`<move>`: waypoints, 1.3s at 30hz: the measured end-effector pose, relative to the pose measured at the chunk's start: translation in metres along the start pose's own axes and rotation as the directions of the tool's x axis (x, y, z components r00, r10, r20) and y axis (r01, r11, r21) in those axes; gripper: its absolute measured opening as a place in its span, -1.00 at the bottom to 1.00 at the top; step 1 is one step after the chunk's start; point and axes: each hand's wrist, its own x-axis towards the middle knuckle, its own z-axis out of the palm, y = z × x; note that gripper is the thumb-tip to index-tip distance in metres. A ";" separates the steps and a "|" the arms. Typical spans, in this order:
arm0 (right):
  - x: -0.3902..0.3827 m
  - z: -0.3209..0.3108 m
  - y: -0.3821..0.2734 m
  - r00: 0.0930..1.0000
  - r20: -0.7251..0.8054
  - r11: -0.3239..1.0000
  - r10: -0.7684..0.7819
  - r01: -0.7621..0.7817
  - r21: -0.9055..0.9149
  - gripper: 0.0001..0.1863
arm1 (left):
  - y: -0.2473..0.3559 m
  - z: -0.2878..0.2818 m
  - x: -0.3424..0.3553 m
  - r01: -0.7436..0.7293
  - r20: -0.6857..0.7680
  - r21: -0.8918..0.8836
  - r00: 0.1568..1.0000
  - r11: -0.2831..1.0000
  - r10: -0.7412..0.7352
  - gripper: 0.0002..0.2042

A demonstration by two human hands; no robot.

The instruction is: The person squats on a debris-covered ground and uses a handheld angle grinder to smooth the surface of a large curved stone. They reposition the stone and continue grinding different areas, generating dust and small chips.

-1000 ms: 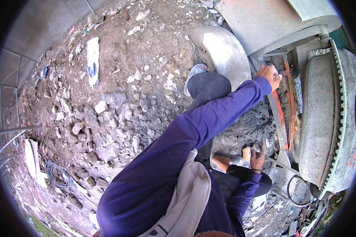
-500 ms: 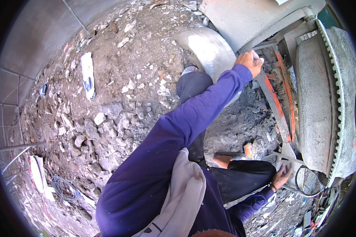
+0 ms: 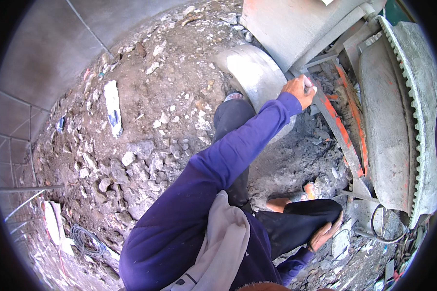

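Note:
My left hand (image 3: 300, 91), in a purple sleeve, is at the upper end of a grey metal bar with worn orange paint (image 3: 339, 123). Its fingers are curled into a pinch, and whatever they hold, if anything, is hidden. A second orange bar (image 3: 354, 114) runs beside it on the dusty machine frame. My right hand (image 3: 326, 234) lies against the side of my bent knee (image 3: 320, 213), fingers stretched out and holding nothing. To the right stands a large concrete-caked drum (image 3: 386, 126) ringed by a toothed gear (image 3: 416, 126).
A curved grey piece (image 3: 255, 72) lies by my foot, below a grey metal panel (image 3: 296, 29). Near my right hand is a black hose (image 3: 378, 233). Rubble (image 3: 116, 169), a white bag (image 3: 112, 106) and coiled cable (image 3: 87, 240) lie to the left.
My right hand has drawn back from beside the machine's lower frame to my knee. My left hand has shifted slightly down and left, staying by the bar's upper end.

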 end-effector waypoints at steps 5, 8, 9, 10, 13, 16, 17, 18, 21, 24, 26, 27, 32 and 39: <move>-0.014 0.003 -0.027 0.992 -0.075 0.947 0.105 -0.123 -0.298 -0.37 | 0.001 0.002 -0.003 -0.007 0.022 0.017 1.000 1.000 0.006 -0.68; -0.003 0.003 -0.028 0.975 -0.115 0.928 0.188 -0.215 -0.304 -0.41 | 0.002 -0.003 -0.005 0.031 0.047 0.045 0.998 0.999 -0.033 -0.68; -0.001 0.003 -0.022 0.970 -0.136 0.917 0.201 -0.235 -0.323 -0.42 | 0.001 -0.003 -0.005 0.017 0.031 0.057 0.999 0.998 -0.019 -0.69; 0.000 0.003 -0.008 0.964 -0.156 0.905 0.213 -0.256 -0.340 -0.43 | 0.000 -0.001 -0.005 0.004 0.016 0.070 1.000 0.998 -0.005 -0.69; 0.013 -0.003 0.033 0.965 -0.197 0.920 0.172 -0.229 -0.318 -0.45 | 0.001 -0.004 -0.006 0.023 0.019 0.069 1.000 0.997 -0.024 -0.69; 0.021 -0.005 0.065 0.920 -0.207 0.926 0.334 -0.361 -0.109 -0.38 | 0.007 -0.010 -0.009 0.029 0.023 0.065 0.999 0.997 -0.031 -0.69; 0.022 -0.004 0.075 0.908 -0.218 0.921 0.358 -0.381 -0.077 -0.37 | 0.007 -0.012 -0.012 0.029 0.018 0.068 0.999 0.997 -0.030 -0.69; 0.021 -0.003 0.082 0.894 -0.234 0.915 0.381 -0.401 -0.045 -0.36 | 0.006 -0.012 -0.012 0.017 0.009 0.064 1.000 0.998 -0.017 -0.68; 0.002 -0.002 0.099 0.902 -0.296 0.938 0.314 -0.344 -0.054 -0.40 | 0.002 -0.004 -0.012 -0.011 0.004 0.062 1.000 0.998 0.011 -0.69; -0.034 0.005 0.119 0.909 -0.240 0.937 0.341 -0.310 0.160 -0.49 | -0.001 0.014 -0.008 -0.131 -0.015 0.025 0.991 0.991 0.131 -0.71; -0.060 0.007 0.110 0.921 -0.197 0.940 0.336 -0.313 0.137 -0.53 | -0.011 0.003 -0.004 -0.061 -0.053 0.022 0.997 0.998 0.062 -0.73; -0.061 0.010 0.079 0.932 -0.133 0.941 0.338 -0.336 0.037 -0.55 | -0.017 -0.006 0.000 -0.101 -0.070 -0.006 0.992 0.995 0.100 -0.74; -0.053 -0.001 -0.094 0.943 -0.200 0.954 0.266 -0.287 -0.086 -0.58 | -0.039 -0.034 0.019 -0.135 0.002 -0.112 0.991 0.984 0.137 -0.78; -0.010 0.008 -0.192 0.786 0.504 0.588 -0.358 -0.230 0.776 -0.46 | -0.041 -0.022 0.025 0.023 0.153 -0.204 0.988 0.979 0.009 -0.78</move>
